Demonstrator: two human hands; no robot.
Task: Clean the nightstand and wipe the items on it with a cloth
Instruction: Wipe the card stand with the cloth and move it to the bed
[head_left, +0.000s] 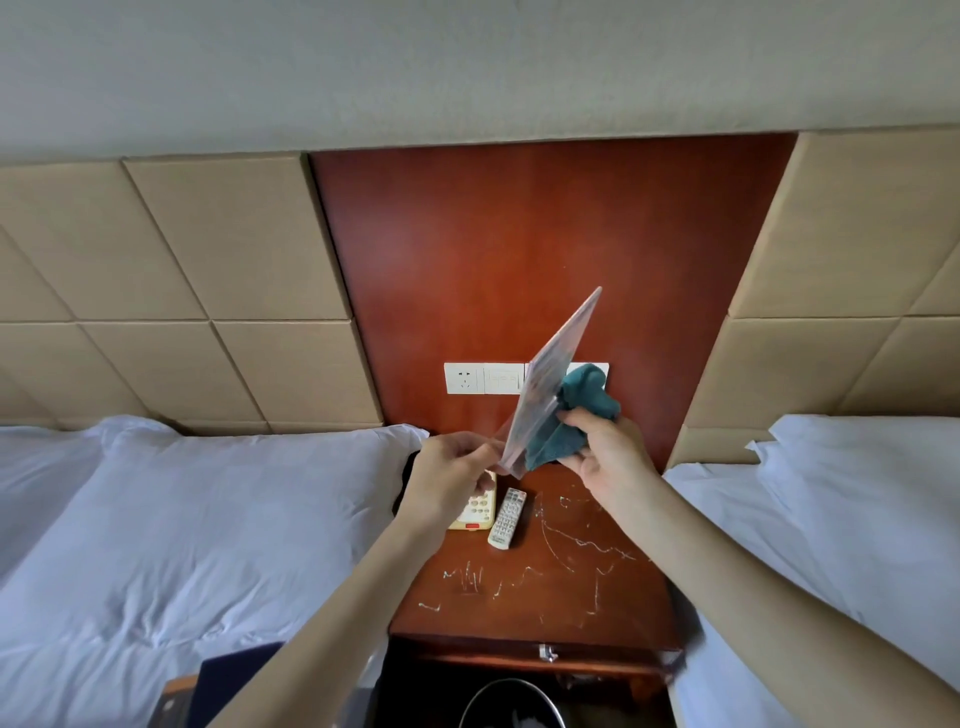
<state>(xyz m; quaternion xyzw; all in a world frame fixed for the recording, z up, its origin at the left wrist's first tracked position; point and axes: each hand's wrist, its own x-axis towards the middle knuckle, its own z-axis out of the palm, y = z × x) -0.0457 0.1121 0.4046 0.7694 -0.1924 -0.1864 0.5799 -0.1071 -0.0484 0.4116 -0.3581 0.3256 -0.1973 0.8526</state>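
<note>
- card (550, 379): flat, stiff-looking, held up in the air above the nightstand (571, 587); tilted, top corner leaning toward the wall; near edge-on to cam, so can't read its faces
- cloth (587, 397): teal, bunched, pressed to card's R face, lower half
- L hand (452, 478) pinches card's bottom corner; R hand (608, 452) grips cloth, fingers curled round it
- step, I reckon: wiping the card; best w/ long strokes from the pinched corner out to the free top, so the push runs away from the grip, not across it
- one-corner pinch looks weak vs side pressure; go light, or spread L fingers behind the face as backing; then flip, do other face + edges
- fold cloth flatter; a wad prob. touches at one spot only
- nightstand top: white scribble marks (519, 577) all over, likely need firmer rubbing; pale remote (475, 512) & grey remote (507, 518) lie side by side at its L rear, below L hand; not yet wiped, as far as I can judge
- set card down clear of both, not on the beds (208, 545) either side
</note>
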